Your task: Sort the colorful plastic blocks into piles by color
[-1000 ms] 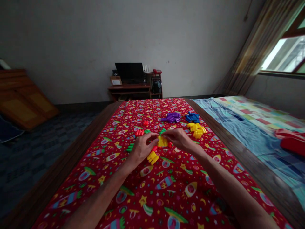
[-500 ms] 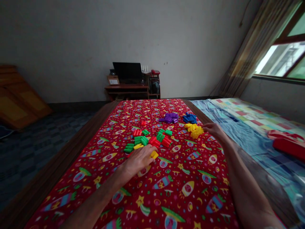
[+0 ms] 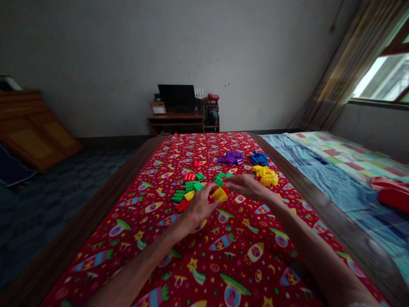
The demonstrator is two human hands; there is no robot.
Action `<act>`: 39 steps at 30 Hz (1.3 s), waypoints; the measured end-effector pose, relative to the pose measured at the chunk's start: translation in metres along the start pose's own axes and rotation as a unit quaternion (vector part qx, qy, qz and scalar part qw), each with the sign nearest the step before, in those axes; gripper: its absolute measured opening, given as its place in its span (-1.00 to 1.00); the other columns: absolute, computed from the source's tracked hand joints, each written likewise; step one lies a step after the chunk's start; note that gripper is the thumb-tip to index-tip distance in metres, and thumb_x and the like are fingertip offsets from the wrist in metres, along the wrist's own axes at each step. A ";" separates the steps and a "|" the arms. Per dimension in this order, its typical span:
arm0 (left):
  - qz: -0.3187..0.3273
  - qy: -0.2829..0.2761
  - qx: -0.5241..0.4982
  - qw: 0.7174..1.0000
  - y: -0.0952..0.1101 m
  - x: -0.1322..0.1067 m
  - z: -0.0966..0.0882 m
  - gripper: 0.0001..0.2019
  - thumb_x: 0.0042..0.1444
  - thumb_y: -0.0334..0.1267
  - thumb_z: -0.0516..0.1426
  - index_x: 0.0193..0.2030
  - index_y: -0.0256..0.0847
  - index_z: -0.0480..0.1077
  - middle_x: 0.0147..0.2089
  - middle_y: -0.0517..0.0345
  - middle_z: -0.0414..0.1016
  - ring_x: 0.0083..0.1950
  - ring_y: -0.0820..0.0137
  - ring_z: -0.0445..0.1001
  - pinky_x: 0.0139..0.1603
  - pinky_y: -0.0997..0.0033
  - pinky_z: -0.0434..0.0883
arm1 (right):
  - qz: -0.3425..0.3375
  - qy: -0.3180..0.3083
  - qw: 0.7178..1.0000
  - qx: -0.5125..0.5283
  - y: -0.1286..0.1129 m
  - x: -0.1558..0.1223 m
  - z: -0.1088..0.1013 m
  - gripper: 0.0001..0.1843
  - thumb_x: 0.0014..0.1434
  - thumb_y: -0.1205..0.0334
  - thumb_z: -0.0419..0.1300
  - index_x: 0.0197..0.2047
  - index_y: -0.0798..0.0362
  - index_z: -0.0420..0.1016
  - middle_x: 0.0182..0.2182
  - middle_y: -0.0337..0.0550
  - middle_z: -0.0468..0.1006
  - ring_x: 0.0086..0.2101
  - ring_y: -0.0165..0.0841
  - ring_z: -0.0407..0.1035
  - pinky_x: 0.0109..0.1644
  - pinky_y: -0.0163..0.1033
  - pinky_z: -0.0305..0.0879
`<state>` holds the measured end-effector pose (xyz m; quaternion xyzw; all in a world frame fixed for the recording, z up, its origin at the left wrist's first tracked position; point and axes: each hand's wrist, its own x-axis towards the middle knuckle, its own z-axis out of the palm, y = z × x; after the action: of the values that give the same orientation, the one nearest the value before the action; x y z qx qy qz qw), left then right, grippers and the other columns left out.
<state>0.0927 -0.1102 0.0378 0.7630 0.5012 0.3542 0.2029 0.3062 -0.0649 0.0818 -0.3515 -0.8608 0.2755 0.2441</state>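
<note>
My left hand point(image 3: 200, 209) pinches a yellow plastic toy block point(image 3: 220, 195) between thumb and fingers, above the red patterned cloth. My right hand point(image 3: 244, 186) reaches in from the right with its fingers stretched out, close to that block but seemingly apart from it. Around my left hand lie mixed pieces: green blocks point(image 3: 193, 186), red blocks point(image 3: 188, 176) and another yellow block point(image 3: 189, 195). Some pieces behind my hands are partly hidden. Sorted by colour farther right are a yellow pile point(image 3: 265, 175), a blue pile point(image 3: 259, 158) and a purple pile point(image 3: 232, 157).
The red cloth point(image 3: 223, 264) with rocket prints covers a long dark wooden table point(image 3: 128, 179). A bed point(image 3: 306, 157) stands along its right side. Beyond the far end is a desk point(image 3: 175, 115) with a monitor point(image 3: 177, 97). A wooden cabinet point(image 3: 38, 128) is at the left.
My right hand has moved left from the yellow pile to beside my left hand. My left hand has lifted the yellow block and shifted slightly right. The view has turned a little left.
</note>
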 end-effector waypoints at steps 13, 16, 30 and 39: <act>-0.027 -0.067 0.261 0.963 -0.067 0.008 -0.063 -0.86 0.10 -0.18 0.16 -0.26 -0.17 0.46 -0.25 0.06 0.53 -0.18 0.23 0.51 -0.16 0.34 0.40 | 0.090 0.293 0.912 -0.273 0.071 -0.008 -0.039 -0.71 0.26 0.14 0.08 -0.10 0.08 0.55 0.01 0.09 0.51 0.02 -0.16 0.34 0.06 -0.11 0.22; -0.046 -0.109 0.266 0.957 -0.069 0.007 -0.061 -0.85 0.06 -0.21 0.17 -0.23 -0.16 0.49 -0.26 0.06 0.55 -0.20 0.22 0.53 -0.21 0.37 0.39 | 0.124 0.261 0.896 -0.337 0.096 -0.017 -0.038 -0.75 0.24 0.17 0.09 -0.16 0.06 0.56 0.02 0.11 0.48 0.04 -0.07 0.30 0.04 0.00 0.23; -0.014 -0.035 -0.127 0.991 -0.015 0.019 -0.048 -0.59 0.16 0.09 0.07 -0.14 -0.23 0.45 -0.24 0.08 0.61 -0.27 0.31 0.58 -0.25 0.42 0.50 | -0.047 0.139 0.988 -0.040 -0.001 0.002 0.010 -0.64 0.29 0.07 0.05 -0.01 0.06 0.53 -0.40 -0.15 0.61 -0.45 -0.37 0.43 -0.34 -0.33 0.29; 0.094 0.095 0.071 0.988 -0.063 0.038 -0.050 -0.65 0.27 -0.08 -0.05 -0.08 -0.22 0.47 0.09 -0.06 0.49 0.17 0.21 0.40 0.24 0.12 0.31 | 0.061 0.215 0.953 -0.203 0.034 0.004 -0.009 -0.62 0.18 0.36 0.07 0.04 0.14 0.52 -0.40 -0.04 0.62 -0.47 -0.35 0.45 -0.40 -0.35 0.21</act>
<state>0.0256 -0.0522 0.0423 0.7824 0.4679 0.4058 0.0652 0.3249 -0.0389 0.0674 -0.4960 -0.8028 0.0272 0.3298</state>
